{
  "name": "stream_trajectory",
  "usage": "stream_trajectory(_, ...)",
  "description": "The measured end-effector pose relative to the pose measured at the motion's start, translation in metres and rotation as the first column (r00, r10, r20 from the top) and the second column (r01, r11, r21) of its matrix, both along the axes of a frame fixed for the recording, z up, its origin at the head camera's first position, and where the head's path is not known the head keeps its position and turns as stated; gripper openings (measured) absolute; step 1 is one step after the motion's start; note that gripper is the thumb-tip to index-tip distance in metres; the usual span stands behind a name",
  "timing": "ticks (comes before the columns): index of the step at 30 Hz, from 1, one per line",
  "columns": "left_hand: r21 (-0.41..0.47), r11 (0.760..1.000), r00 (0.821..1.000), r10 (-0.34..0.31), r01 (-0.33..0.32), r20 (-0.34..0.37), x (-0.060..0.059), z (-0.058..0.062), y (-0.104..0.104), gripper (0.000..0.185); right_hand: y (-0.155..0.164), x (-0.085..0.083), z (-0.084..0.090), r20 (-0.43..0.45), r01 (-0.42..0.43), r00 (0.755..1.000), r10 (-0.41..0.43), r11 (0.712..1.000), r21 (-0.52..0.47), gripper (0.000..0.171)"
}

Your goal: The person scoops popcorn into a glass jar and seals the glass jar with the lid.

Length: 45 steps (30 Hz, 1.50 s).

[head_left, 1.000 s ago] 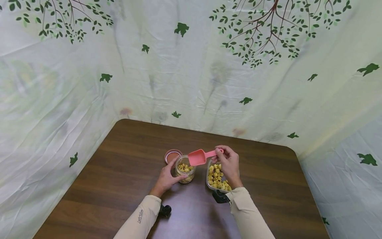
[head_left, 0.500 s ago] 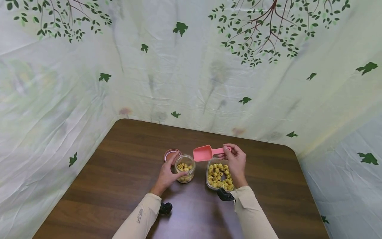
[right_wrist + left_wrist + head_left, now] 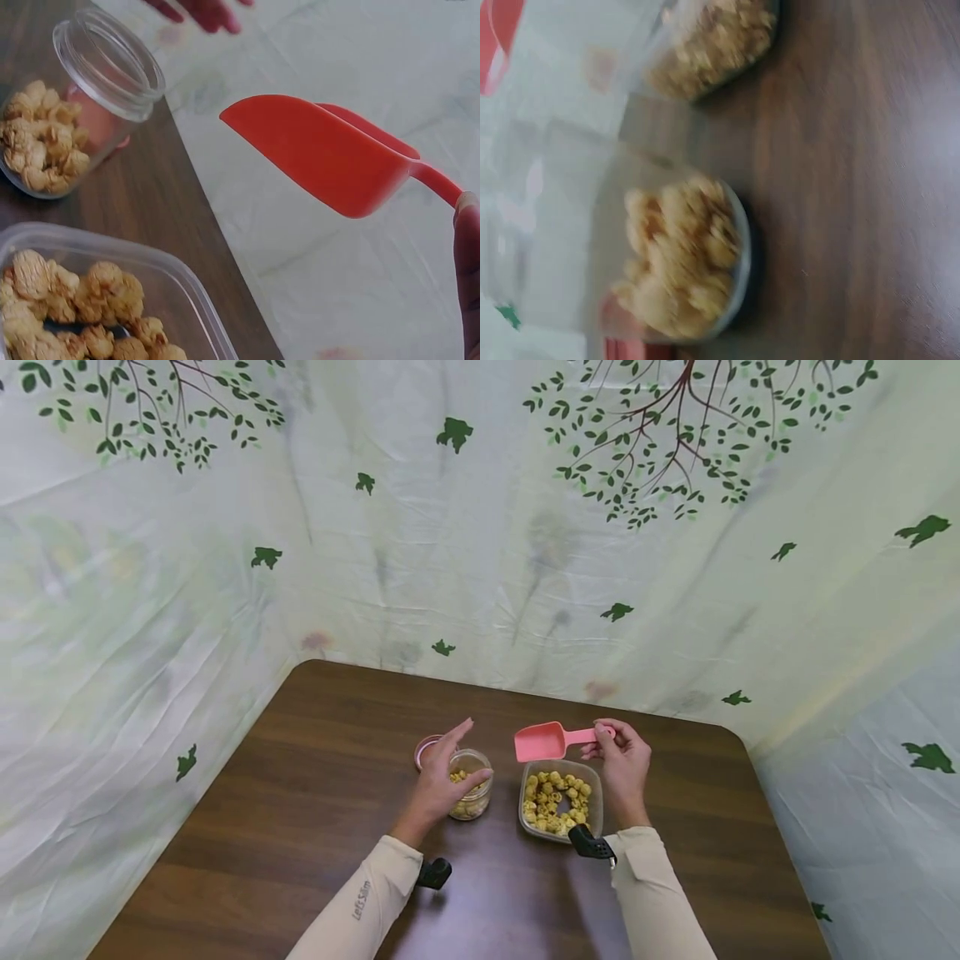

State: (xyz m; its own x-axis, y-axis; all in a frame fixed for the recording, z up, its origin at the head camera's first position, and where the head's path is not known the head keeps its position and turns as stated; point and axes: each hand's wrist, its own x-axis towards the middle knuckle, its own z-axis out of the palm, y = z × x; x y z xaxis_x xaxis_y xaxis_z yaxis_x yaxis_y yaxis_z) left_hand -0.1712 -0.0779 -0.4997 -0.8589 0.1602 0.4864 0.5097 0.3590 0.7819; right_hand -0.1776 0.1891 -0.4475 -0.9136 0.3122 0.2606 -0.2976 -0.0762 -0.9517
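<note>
A small glass jar (image 3: 472, 796) partly filled with yellow puffed snacks stands on the brown table (image 3: 322, 827). My left hand (image 3: 453, 762) hovers over its left side with fingers straightened, thumb by the rim, gripping nothing. To the right, a clear plastic tub (image 3: 592, 779) holds more of the snacks. My right hand (image 3: 609, 739) pinches the handle of an empty pink scoop (image 3: 542, 742), held level above the tub's far edge. The right wrist view shows the scoop (image 3: 330, 154), the jar (image 3: 90, 97) and the tub (image 3: 180, 292). The left wrist view shows the jar (image 3: 679, 262), blurred.
A pink jar lid (image 3: 424, 748) lies on the table just behind the jar, partly hidden by my left hand. A leaf-printed cloth (image 3: 480, 568) walls the table at the back and both sides. Bare tabletop lies to the left and in front.
My left hand has let go of the jar and lifted with fingers spread. My right hand has carried the scoop right, from over the jar to over the tub.
</note>
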Motion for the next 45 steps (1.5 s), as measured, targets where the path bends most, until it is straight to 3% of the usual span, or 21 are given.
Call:
stream_trajectory(4,-0.03,0.999,0.994,-0.031,0.028,-0.107,0.001,0.009,0.01,0.085,0.008,0.0,-0.002,0.021,0.015,1.0,-0.015,1.0,-0.001,0.026)
stream_trajectory(12,-0.058,0.996,0.987,-0.069,0.061,-0.148,0.003,0.016,0.028,0.091,0.026,0.001,-0.002,0.056,0.041,0.998,-0.042,0.999,0.023,0.026)
stream_trajectory(17,-0.084,0.99,0.987,-0.12,0.111,-0.109,0.007,0.015,0.036,0.088,0.036,0.001,-0.005,0.094,0.055,0.994,-0.056,0.998,0.016,0.026)
stream_trajectory(21,-0.061,0.978,0.977,-0.203,0.199,-0.069,0.01,0.012,0.042,0.089,0.042,0.003,-0.007,0.123,0.069,0.99,-0.07,0.998,0.012,0.027)
stream_trajectory(24,-0.05,0.972,0.971,-0.232,0.229,-0.051,0.013,0.01,0.047,0.091,0.045,0.004,-0.008,0.145,0.08,0.986,-0.081,0.997,0.018,0.027)
stream_trajectory(33,-0.027,0.964,0.964,-0.264,0.263,-0.04,0.014,0.002,0.058,0.092,0.055,0.008,-0.012,0.166,0.11,0.979,-0.114,0.993,0.032,0.027)
stream_trajectory(45,-0.034,0.96,0.957,-0.273,0.277,0.093,0.02,-0.012,0.067,0.097,0.068,0.014,-0.019,0.191,0.12,0.973,-0.132,0.99,0.069,0.024)
